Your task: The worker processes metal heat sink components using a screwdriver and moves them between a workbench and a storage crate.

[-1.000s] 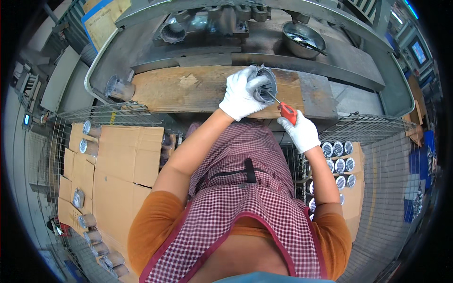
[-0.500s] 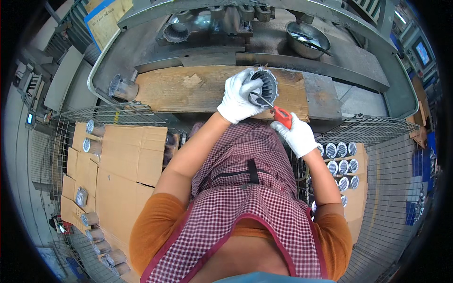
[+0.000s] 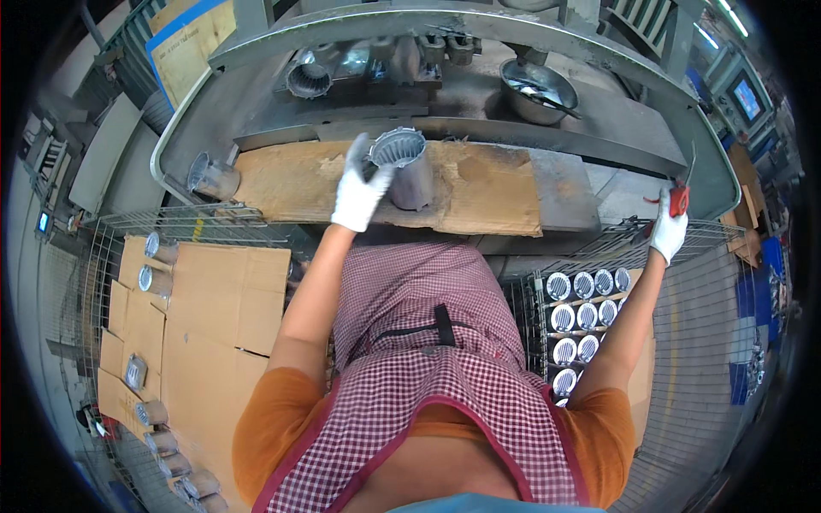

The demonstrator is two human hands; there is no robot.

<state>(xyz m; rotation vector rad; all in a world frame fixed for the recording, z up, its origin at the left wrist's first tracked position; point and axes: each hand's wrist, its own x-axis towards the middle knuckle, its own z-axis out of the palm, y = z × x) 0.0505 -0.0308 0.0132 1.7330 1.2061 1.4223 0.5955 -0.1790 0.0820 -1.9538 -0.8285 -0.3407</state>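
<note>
A grey metal cylinder with a ribbed inside (image 3: pixel 412 184) stands upright on the cardboard-topped ledge (image 3: pixel 487 192) in front of me. My left hand (image 3: pixel 363 190), in a white glove, is at its left side with thumb and fingers spread. Whether the thumb touches the cylinder I cannot tell. Far to the right, my gloved right hand (image 3: pixel 670 232) is closed on a red-handled tool (image 3: pixel 679 202) whose thin metal shaft points up. That hand is above the right wire basket's edge, well away from the cylinder.
Similar cylinders (image 3: pixel 563 318) stand in rows in the right wire basket. More lie along the cardboard (image 3: pixel 218 299) at left, and one (image 3: pixel 214 177) is at the ledge's left end. A metal bowl (image 3: pixel 540 92) and another ribbed part (image 3: pixel 309 79) sit on the machine bed behind.
The cylinder, held in my left hand before, now stands on the ledge, and that hand has opened. My right hand has swung far right with the red-handled tool, away from the cylinder.
</note>
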